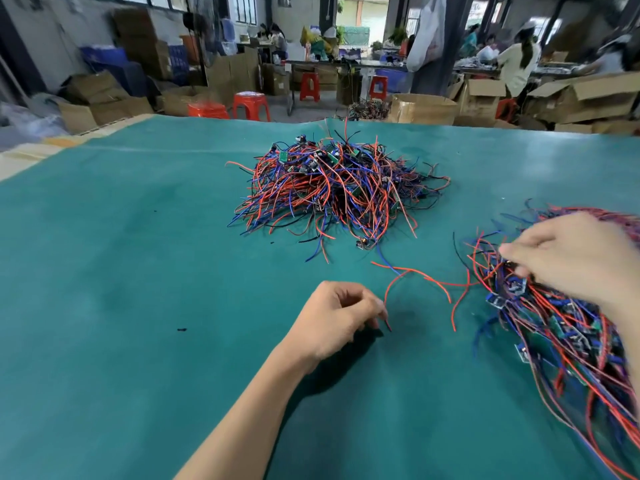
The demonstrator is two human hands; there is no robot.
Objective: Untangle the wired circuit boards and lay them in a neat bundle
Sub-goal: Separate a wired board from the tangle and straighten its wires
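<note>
A tangled heap of wired circuit boards (337,188), red, blue and black wires with small green boards, lies at the middle of the green table mat (138,271). A second mass of wired boards (568,334) is spread along the right edge. My left hand (336,317) hovers low over the mat with curled fingers, pinching the end of a red wire (408,277) that arcs over to the right mass. My right hand (575,258) reaches down onto the right mass, its fingertips pinching a small board among the wires.
A short black scrap (181,329) lies on the mat to the left. Beyond the table's far edge stand cardboard boxes (424,109), red plastic stools (251,105) and workbenches with people seated at them.
</note>
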